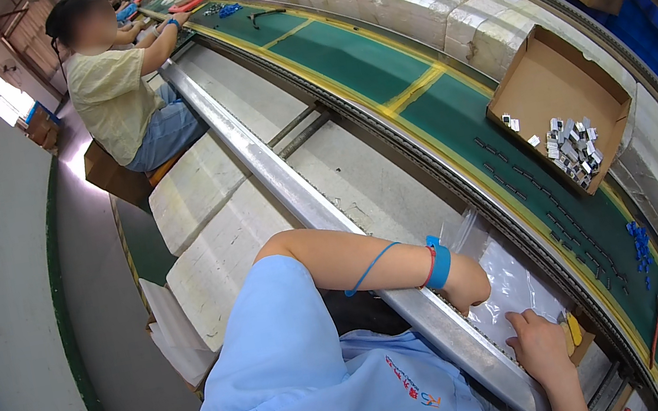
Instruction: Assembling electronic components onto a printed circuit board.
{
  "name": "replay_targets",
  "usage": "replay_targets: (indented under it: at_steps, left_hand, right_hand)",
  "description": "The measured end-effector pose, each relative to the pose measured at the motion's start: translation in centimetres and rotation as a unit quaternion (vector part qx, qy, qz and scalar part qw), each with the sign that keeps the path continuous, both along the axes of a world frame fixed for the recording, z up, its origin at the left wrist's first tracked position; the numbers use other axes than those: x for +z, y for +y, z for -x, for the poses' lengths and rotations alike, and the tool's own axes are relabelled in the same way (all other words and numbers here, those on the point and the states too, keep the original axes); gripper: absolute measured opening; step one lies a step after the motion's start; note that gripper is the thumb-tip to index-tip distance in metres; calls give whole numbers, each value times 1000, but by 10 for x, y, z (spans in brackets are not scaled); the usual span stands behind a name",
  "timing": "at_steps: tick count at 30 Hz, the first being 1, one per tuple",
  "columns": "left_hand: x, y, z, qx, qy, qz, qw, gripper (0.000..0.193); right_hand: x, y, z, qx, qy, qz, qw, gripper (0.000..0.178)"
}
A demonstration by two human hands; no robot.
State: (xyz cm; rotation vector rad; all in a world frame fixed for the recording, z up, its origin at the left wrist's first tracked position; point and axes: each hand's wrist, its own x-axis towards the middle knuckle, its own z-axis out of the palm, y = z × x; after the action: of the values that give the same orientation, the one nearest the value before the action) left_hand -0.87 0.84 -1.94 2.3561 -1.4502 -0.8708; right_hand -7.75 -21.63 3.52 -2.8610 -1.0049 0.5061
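My left hand [468,285] reaches down over the metal rail [417,304] to the near edge of a clear plastic bag [509,269]. A blue wrist strap [439,264] sits on that wrist. Its fingers bend down out of sight, so what they grip, if anything, is hidden. Beside the bag's lower end is my right hand [541,344], its fingers apart and the tips resting at the plastic. Close to the right hand lies a small yellow thing [574,328], partly covered.
Beyond the bag runs a green work belt [446,119] carrying rows of small black parts [567,229] and a blue cluster [639,243]. A cardboard tray [539,72] holds several silvery pieces [574,149]. White foam blocks [391,5] line the far side. Another person [116,93] sits farther up the line.
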Motion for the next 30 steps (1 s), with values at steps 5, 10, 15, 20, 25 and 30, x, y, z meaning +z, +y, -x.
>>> replay_targets:
  at_steps: [5, 10, 15, 20, 25, 30]
  left_hand:
    - [0, 1, -1, -3, 0, 0, 1000, 32]
    - [-2, 0, -3, -8, 1, 6, 1000, 31]
    - [-7, -1, -4, -4, -3, 14, 1000, 30]
    - [-6, 0, 2, 10, 1, 5, 1000, 29]
    - [13, 4, 6, -6, 18, -40, 999, 33]
    - [29, 11, -2, 23, 14, -48, 998, 31]
  right_hand:
    - [0, 0, -1, -2, 3, -3, 1000, 44]
    - [1, -1, -2, 3, 1, 7, 1000, 44]
    - [2, -2, -3, 4, 3, 4, 1000, 44]
    - [2, -1, 1, 5, 4, 3, 1000, 43]
    - [1, 2, 7, 2, 8, 5, 1000, 42]
    - [-6, -3, 0, 7, 4, -13, 1000, 37]
